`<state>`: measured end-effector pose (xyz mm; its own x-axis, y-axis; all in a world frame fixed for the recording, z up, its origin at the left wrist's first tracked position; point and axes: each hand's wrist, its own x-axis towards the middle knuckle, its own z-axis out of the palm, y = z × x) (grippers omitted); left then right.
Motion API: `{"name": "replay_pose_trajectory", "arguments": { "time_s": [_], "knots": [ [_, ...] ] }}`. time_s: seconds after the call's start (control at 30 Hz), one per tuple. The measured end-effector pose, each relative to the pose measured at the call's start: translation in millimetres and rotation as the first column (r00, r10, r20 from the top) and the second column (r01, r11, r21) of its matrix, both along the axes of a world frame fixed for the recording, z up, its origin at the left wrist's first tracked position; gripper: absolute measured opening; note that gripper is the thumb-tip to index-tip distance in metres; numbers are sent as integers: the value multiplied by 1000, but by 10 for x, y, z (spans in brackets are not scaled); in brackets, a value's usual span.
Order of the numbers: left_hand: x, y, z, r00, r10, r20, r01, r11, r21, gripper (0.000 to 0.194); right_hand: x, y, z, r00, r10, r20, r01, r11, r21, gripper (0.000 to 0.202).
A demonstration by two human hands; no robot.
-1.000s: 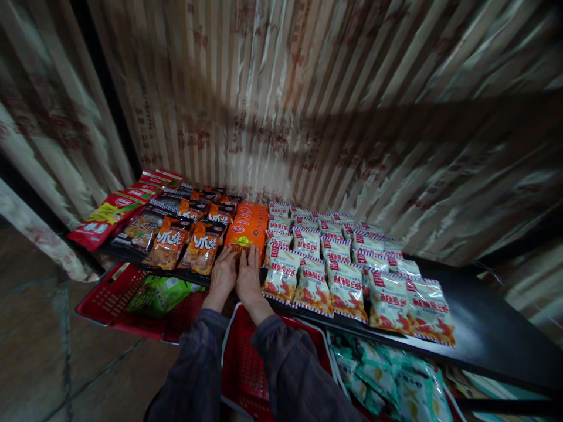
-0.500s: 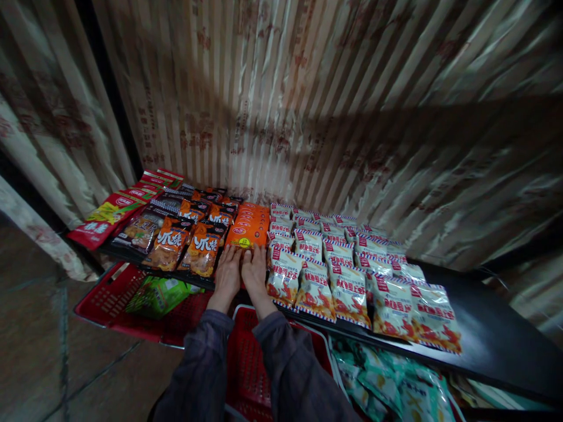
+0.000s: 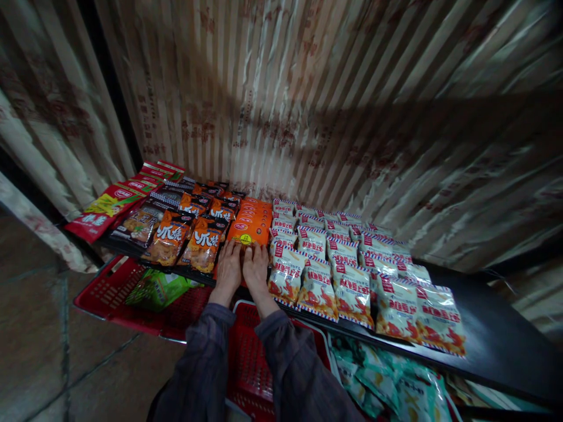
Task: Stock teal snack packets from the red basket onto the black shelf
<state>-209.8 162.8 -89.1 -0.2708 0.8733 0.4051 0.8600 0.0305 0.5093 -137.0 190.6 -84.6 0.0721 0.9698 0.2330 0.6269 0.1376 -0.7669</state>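
Edging toward 3 o'clock across the orange snack packets (image 3: 250, 224) since a second ago, a person's right hand (image 3: 255, 271) now lies just beside the nearest column of white snack bags (image 3: 316, 287). The left hand (image 3: 229, 272) keeps to the opposite front edge of the same overlapping orange row, which runs away from the hands toward 12 o'clock on a black shelf (image 3: 492, 319). Both hands rest palm down, side by side with a narrow gap between them, their fingers stretched forward and covering the lower part of the front packet, just below its yellow round label. Whether the fingers grip it or merely press on it cannot be told. Dark sleeves (image 3: 197, 357) reach up from the bottom of the view.

From the hands, orange-and-black packets (image 3: 169, 239) stand at 10 o'clock, with dark brown packets (image 3: 139, 225) and red packets (image 3: 103, 208) farther along that side. The white bags, edged with striped bands, fill several columns at 3 o'clock. Below the shelf, a red basket (image 3: 94, 293) between 8 and 9 o'clock holds a green packet (image 3: 160, 290); a second red basket (image 3: 248, 363) sits at 6 o'clock, and teal bags (image 3: 413, 387) pile up at 4. Pleated curtain (image 3: 308, 111) hangs behind, at 12.
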Motion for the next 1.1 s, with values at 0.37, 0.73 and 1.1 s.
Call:
{"name": "replay_pose_trajectory", "arguments": {
  "time_s": [0.37,0.73,1.1],
  "knots": [
    [84,0,37,1000,2,3,-2,999,-42,40,-8,145,81,996,-36,81,38,999,-26,51],
    [139,-38,91,997,9,-81,-13,999,-41,48,42,301,67,1000,-9,30,9,1000,14,51],
    [164,-33,111,998,20,-51,-24,997,-77,47,44,226,166,997,-68,36,67,997,32,50]
  ]
}}
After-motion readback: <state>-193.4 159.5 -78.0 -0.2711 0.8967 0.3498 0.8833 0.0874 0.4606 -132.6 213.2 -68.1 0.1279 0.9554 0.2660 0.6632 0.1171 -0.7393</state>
